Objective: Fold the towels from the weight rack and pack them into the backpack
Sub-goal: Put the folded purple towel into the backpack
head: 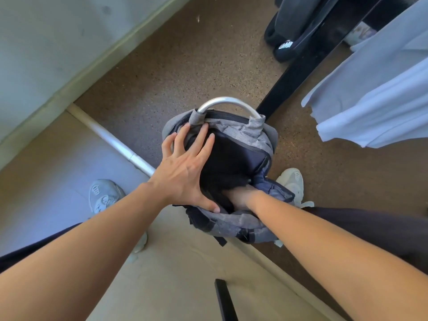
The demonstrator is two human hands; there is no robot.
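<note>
Head view. Grey backpack (234,172) stands upright on speckled brown floor (176,66), main compartment unzipped and gaping, silver curved handle (228,103) at its far edge. A dark towel (224,165) fills the opening, sitting inside the compartment. Pale blue towel (375,89) hangs at upper right, draped off a black frame bar (308,66), well apart from the bag. A black slide sandal (286,46) lies near the bar's far side. A white pipe (115,144) runs along the floor at left, beside a tan mat (180,274). Light sneakers flank the bag: one at left (104,195), one at right (291,181), just beside the bag's side.

Left hand (185,172): arm extended, palm down, fingers spread wide, pressing flat over the bag's left rim and the dark towel; thumb on the near rim. Grips nothing.

Right hand (240,195): wrist bent down, pushed into the compartment against the dark towel. Fingers hidden inside; cannot tell whether they are closed.
</note>
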